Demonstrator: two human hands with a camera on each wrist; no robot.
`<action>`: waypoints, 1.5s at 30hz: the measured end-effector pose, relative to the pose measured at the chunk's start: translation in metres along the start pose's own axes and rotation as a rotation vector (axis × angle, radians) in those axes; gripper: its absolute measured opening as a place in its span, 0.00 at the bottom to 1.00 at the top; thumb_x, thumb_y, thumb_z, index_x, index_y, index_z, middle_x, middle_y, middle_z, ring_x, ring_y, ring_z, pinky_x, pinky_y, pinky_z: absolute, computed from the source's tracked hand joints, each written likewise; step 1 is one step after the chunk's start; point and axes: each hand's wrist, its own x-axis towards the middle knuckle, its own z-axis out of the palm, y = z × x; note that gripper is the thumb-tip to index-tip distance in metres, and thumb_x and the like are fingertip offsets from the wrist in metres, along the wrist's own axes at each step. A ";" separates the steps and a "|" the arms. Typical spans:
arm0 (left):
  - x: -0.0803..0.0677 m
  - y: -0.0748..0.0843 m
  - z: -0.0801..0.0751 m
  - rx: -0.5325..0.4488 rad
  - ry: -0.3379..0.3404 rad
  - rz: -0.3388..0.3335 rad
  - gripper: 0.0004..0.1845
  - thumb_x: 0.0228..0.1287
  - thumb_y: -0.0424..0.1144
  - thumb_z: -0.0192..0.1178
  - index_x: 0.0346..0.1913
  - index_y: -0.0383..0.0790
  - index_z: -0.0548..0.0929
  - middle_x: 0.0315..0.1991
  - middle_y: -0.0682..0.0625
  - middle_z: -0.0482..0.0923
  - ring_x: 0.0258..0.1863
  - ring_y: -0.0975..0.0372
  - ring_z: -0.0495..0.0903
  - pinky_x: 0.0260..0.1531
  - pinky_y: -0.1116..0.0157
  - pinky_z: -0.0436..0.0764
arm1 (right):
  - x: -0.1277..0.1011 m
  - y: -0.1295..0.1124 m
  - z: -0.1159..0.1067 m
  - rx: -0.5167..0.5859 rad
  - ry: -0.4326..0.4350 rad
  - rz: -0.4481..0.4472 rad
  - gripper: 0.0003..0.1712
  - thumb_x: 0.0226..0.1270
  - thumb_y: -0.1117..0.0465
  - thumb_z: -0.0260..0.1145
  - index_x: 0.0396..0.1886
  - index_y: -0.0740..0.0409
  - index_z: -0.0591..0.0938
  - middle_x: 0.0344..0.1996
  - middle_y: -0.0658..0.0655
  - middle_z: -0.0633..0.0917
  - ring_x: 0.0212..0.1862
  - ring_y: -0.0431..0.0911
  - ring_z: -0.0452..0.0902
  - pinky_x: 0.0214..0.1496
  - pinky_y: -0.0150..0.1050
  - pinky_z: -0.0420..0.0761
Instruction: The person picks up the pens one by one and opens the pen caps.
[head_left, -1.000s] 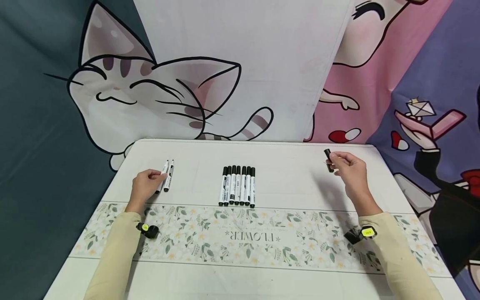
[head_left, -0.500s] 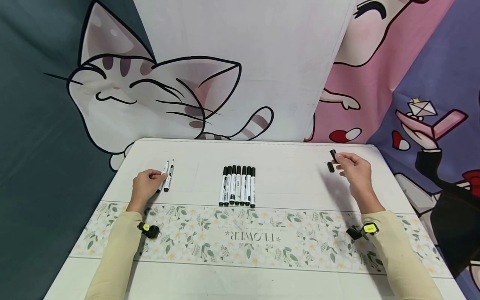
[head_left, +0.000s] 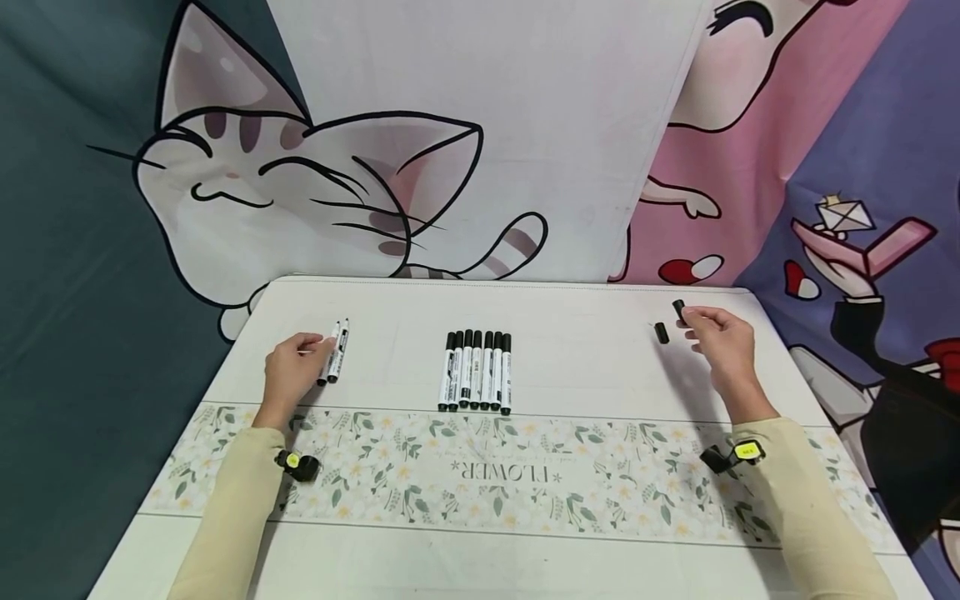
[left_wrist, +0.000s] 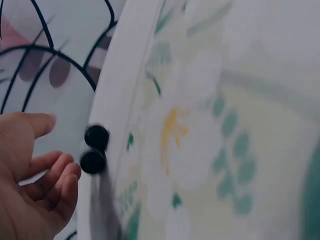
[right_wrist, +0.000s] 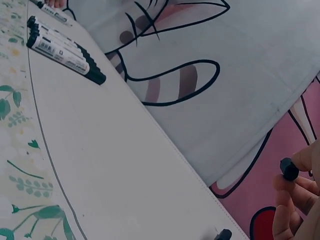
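Pinched a black marker cap (head_left: 678,310) between right hand (head_left: 722,348) fingers near the tabletop's (head_left: 570,342) far right corner, beside a loose cap (head_left: 662,333), presumably by fingertips for its smallness, and held the left hand (head_left: 291,372), fingers slack and ungripping, beside two uncapped markers (head_left: 339,357) toward the left edge.

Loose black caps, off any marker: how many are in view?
2: one resting cap on the table, another held cap pinched by the right hand.

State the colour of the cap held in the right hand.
Black: the cap in the right hand shows its colour best in the head view.
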 end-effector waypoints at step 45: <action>-0.101 0.085 0.024 -0.183 -0.115 0.386 0.16 0.71 0.47 0.66 0.57 0.46 0.86 0.48 0.52 0.87 0.45 0.61 0.84 0.41 0.62 0.80 | 0.042 0.057 -0.006 -0.257 0.101 0.216 0.16 0.64 0.40 0.73 0.38 0.44 0.83 0.19 0.36 0.84 0.24 0.32 0.79 0.24 0.29 0.79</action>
